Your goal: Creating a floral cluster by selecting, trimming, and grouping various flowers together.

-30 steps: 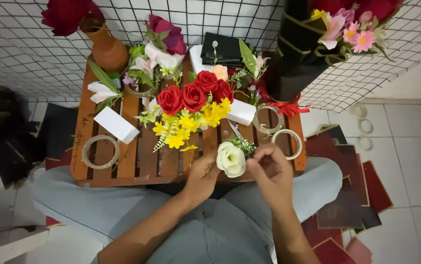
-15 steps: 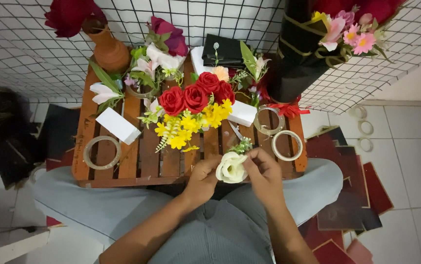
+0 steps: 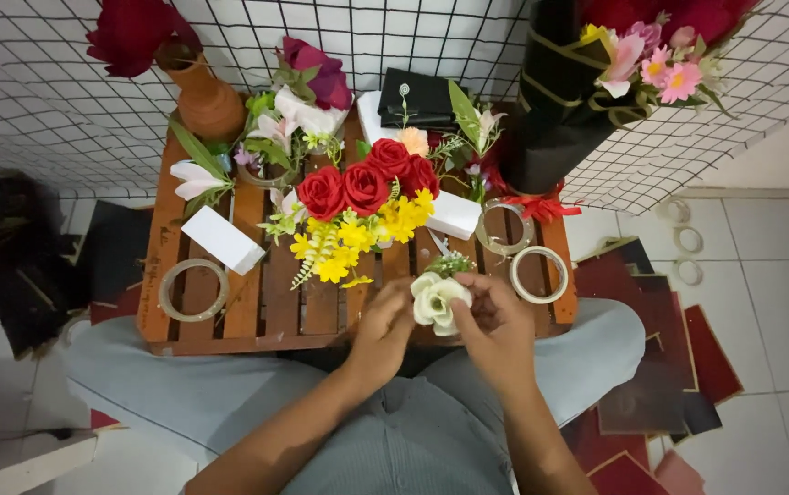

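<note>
A white artificial rose [image 3: 437,301] with green leaves behind it sits between both hands at the near edge of a slatted wooden table [image 3: 280,307]. My left hand [image 3: 382,332] grips it from the left and below. My right hand [image 3: 498,325] holds it from the right, fingers curled round the bloom. Just beyond lie three red roses [image 3: 365,181] with yellow flowers [image 3: 358,236].
Tape rolls [image 3: 193,289] [image 3: 538,274] [image 3: 503,228] lie on the table, with white blocks [image 3: 222,240] [image 3: 452,215], a clay vase [image 3: 208,99] and loose flowers [image 3: 307,101]. A black-wrapped bouquet [image 3: 567,87] leans on the wire grid. Dark red sheets [image 3: 665,362] cover the floor at right.
The white rose has stayed between both hands near the table edge. My right hand has closed in round the bloom and both hands have shifted slightly on it.
</note>
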